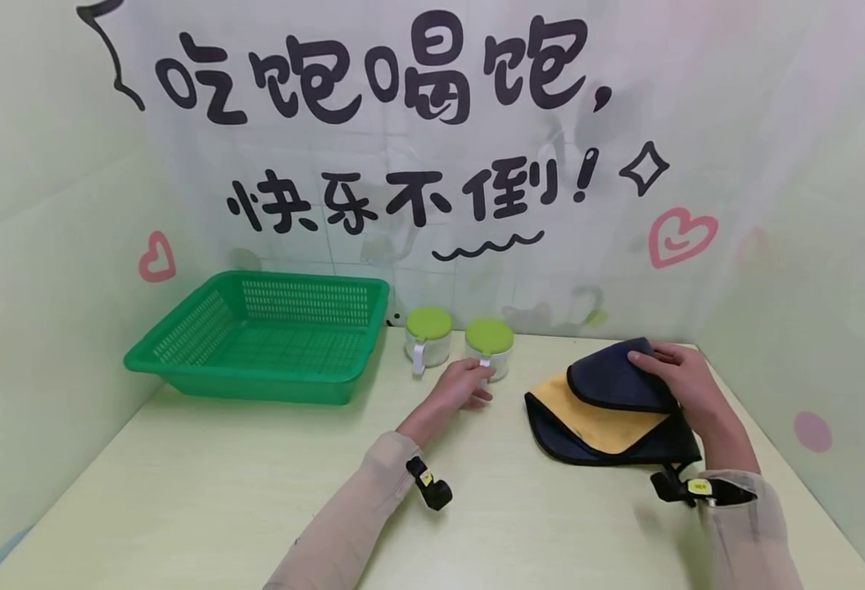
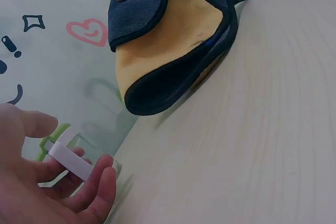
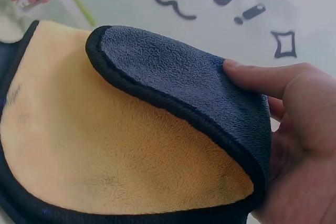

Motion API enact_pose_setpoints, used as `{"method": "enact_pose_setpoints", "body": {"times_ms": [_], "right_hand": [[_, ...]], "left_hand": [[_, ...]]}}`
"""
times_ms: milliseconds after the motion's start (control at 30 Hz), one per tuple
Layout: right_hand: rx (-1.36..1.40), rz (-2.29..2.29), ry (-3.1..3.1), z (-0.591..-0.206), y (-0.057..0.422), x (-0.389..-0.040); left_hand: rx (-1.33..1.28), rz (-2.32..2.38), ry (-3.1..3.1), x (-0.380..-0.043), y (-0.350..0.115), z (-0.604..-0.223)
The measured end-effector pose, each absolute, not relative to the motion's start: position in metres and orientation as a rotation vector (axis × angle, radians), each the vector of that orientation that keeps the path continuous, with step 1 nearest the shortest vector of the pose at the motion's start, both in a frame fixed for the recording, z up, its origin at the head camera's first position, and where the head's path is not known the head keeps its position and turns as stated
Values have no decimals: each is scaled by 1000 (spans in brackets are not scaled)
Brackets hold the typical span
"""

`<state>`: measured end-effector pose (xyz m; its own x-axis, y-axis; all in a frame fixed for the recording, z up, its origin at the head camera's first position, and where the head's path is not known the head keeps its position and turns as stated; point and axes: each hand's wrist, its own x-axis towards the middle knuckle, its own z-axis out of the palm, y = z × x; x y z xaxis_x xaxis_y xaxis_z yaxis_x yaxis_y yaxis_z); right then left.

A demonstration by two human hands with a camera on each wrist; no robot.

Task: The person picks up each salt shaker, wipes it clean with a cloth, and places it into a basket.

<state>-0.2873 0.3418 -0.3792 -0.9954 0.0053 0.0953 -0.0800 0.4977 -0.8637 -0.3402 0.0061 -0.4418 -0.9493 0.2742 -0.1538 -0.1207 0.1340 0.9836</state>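
Note:
My left hand (image 1: 464, 383) is at the right-hand lidded jar (image 1: 490, 338), a clear pot with a green lid. In the left wrist view, fingers of the left hand (image 2: 58, 182) curl round its white handle (image 2: 71, 161), with the thumb apart from it. My right hand (image 1: 686, 381) pinches a two-sided cloth (image 1: 602, 414), dark blue and yellow with black edging, thumb on the blue face in the right wrist view. A corner of the cloth (image 3: 126, 145) is folded over, showing yellow beneath. A second lidded jar (image 1: 428, 336) stands just left of the first.
A green plastic basket (image 1: 255, 381) stands at the back left of the pale table (image 1: 204, 492). Behind the jars rises a white wall sheet (image 1: 396, 147) with black lettering. Walls close in on both sides.

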Motion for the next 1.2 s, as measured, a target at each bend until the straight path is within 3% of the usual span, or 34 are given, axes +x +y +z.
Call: {"method": "enact_pose_setpoints", "body": {"times_ms": [800,1200], "right_hand": [[426,1468,-2423,-312,309,-248],[301,1302,-2442,-305,298,-243]], "left_hand": [[122,1824,2066,-341,4,-436],[139,1905,2131,-332,7,-419]]}}
